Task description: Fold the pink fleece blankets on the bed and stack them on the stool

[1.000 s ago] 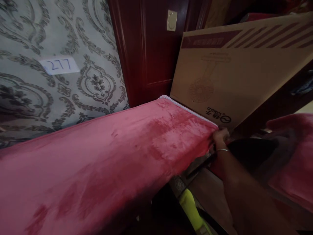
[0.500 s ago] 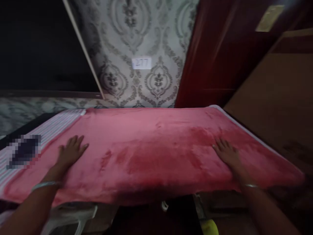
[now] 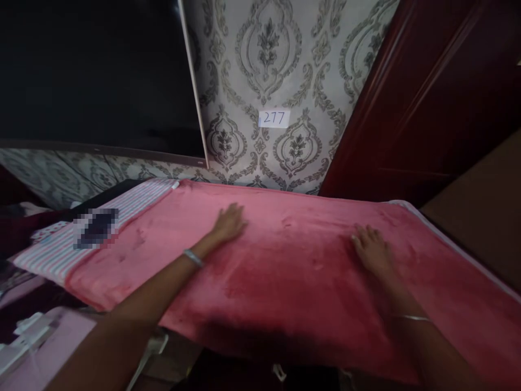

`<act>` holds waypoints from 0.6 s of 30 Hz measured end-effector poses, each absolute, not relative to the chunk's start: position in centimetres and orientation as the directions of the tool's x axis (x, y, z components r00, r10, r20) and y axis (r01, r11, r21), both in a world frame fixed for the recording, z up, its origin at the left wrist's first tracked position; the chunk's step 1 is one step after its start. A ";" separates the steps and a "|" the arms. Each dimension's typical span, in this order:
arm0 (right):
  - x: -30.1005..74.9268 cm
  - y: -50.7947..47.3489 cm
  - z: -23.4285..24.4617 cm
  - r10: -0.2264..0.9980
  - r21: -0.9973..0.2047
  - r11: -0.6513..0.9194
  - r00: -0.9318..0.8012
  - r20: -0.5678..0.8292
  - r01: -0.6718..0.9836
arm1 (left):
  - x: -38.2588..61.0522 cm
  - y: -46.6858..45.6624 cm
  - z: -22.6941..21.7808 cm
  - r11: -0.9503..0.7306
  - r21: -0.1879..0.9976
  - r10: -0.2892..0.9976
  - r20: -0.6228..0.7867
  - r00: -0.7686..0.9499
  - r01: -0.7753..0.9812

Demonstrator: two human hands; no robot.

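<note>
A pink plush cloth (image 3: 293,271) is spread over a long narrow board-like surface. My left hand (image 3: 228,222) lies flat on it near the far edge, fingers stretched out, a bangle on the wrist. Over to the right, my right hand (image 3: 371,250) rests palm down on the cloth, fingers spread, also with a bangle. Neither hand holds anything.
A striped white cloth (image 3: 57,247) covers the left end of the surface, with a blurred dark patch (image 3: 96,228) on it. Behind are patterned wallpaper with a paper label "277" (image 3: 274,118), a dark screen (image 3: 93,76), a dark red door (image 3: 431,103) and a brown cardboard box (image 3: 484,212).
My left hand has slid right and farther along the cloth, toward its middle. The right hand stays nearly in place. The view has swung left, and earlier the right hand was gripping the cloth's end.
</note>
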State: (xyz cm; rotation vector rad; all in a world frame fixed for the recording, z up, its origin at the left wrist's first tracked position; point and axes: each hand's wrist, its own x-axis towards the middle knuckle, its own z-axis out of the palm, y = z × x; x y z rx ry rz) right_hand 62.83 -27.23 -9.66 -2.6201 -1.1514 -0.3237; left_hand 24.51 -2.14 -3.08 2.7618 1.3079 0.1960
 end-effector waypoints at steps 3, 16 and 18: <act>60.4 -24.0 -10.6 0.740 -0.125 -0.612 0.621 0.257 0.781 | 32.9 -4.6 -4.8 -0.819 0.167 0.565 0.064 0.823 0.549; 60.8 -24.1 -14.8 0.787 -0.086 -0.545 0.544 0.290 0.834 | 26.1 2.8 -6.2 -0.627 0.108 0.773 -0.035 0.633 0.772; 61.0 -24.1 -15.2 0.791 -0.094 -0.531 0.533 0.301 0.842 | 21.9 5.2 -5.0 -0.539 0.085 0.840 -0.017 0.542 0.838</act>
